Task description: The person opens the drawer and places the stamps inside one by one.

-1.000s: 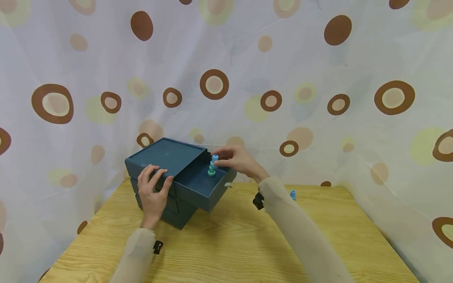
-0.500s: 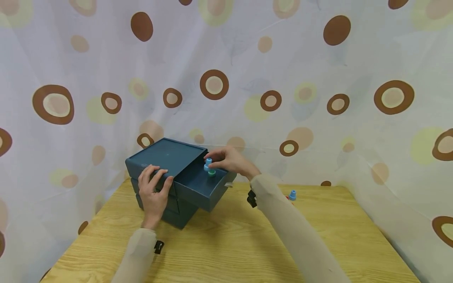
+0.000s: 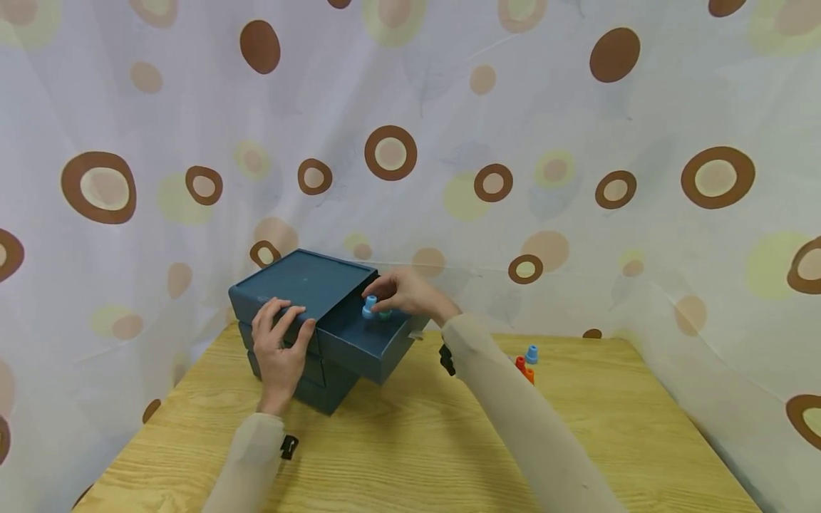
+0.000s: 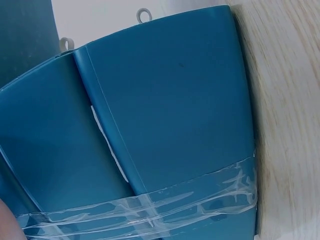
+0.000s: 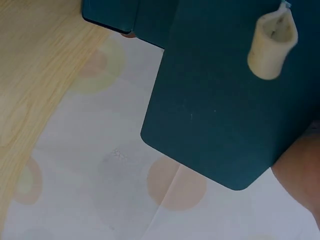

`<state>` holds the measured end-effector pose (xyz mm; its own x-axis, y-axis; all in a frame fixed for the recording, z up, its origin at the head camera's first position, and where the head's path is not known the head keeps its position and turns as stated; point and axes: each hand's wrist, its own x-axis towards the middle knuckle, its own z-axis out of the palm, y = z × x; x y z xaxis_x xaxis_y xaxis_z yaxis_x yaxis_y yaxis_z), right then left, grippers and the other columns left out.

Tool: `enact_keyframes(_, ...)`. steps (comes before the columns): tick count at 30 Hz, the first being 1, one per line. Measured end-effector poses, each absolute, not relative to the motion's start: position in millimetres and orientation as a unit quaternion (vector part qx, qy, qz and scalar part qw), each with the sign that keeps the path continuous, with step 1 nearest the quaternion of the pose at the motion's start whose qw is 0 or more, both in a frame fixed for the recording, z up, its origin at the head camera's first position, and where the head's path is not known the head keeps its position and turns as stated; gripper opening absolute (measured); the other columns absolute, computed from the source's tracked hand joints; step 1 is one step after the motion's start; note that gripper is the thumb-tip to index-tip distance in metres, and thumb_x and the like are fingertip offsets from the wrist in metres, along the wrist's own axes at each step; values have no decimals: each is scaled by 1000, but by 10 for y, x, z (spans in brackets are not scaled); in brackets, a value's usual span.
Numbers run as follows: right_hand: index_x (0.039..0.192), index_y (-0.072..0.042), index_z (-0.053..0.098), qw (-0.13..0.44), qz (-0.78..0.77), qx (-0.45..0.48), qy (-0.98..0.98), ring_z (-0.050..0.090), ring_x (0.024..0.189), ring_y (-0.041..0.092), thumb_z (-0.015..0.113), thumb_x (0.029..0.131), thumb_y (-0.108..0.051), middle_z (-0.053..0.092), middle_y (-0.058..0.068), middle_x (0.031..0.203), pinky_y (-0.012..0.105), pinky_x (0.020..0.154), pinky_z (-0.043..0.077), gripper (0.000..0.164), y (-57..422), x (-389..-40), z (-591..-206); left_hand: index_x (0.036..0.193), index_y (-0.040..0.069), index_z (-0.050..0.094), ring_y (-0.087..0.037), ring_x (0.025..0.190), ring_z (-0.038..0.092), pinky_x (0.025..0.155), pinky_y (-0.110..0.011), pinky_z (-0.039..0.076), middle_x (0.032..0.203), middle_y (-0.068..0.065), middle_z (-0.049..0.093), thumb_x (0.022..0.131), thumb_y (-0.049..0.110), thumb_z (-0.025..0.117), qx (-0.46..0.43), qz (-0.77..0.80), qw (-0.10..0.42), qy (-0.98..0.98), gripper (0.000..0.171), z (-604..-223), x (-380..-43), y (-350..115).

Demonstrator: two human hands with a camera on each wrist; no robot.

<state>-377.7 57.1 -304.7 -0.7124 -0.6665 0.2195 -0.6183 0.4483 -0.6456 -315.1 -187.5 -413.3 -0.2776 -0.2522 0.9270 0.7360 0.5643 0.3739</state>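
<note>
My right hand (image 3: 413,291) reaches over the pulled-out top drawer (image 3: 349,353) and pinches a light blue peg (image 3: 370,308) between thumb and fingers, low in the drawer. A green peg (image 3: 385,313) stands beside it, partly hidden by the fingers. My left hand (image 3: 277,353) lies spread against the side of the dark blue drawer cabinet (image 3: 304,281), its fingertips at the top edge. In the right wrist view, the drawer front (image 5: 210,120) carries a cream pull tab (image 5: 270,50); the pinched peg is out of sight there.
On the wooden table (image 3: 417,442), right of the cabinet, stand a blue peg (image 3: 532,354), a red peg (image 3: 520,363) and an orange peg (image 3: 529,375), partly behind the right sleeve. Clear tape (image 4: 200,195) wraps the cabinet's lower drawers. A spotted curtain (image 3: 423,92) hangs behind.
My right hand has moved left and down with the light blue peg, from above the green peg to beside it. Red and orange pegs have come into view. My left hand stays put.
</note>
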Motion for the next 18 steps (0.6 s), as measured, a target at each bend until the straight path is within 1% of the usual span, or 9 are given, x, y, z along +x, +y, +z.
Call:
enact_keyframes(11,114,-9,73,38,-337,-372,864,69,99,14,73,87,-8,73,5,110,25,85,57,27,544,-3767,-3068,102,7,76,-40,129,46,114,-55,27,118,-22,62,89,44,69,-178,-429,576,-673,40,-4145,-3158,-1871)
enact_keyframes(18,112,-10,73,45,-314,-368,874,68,99,14,73,86,-8,72,4,110,25,85,56,26,523,-3780,-3072,103,9,76,-39,130,45,114,-55,26,119,-20,63,89,38,71,-182,-431,575,-671,33,-4155,-3166,-1880)
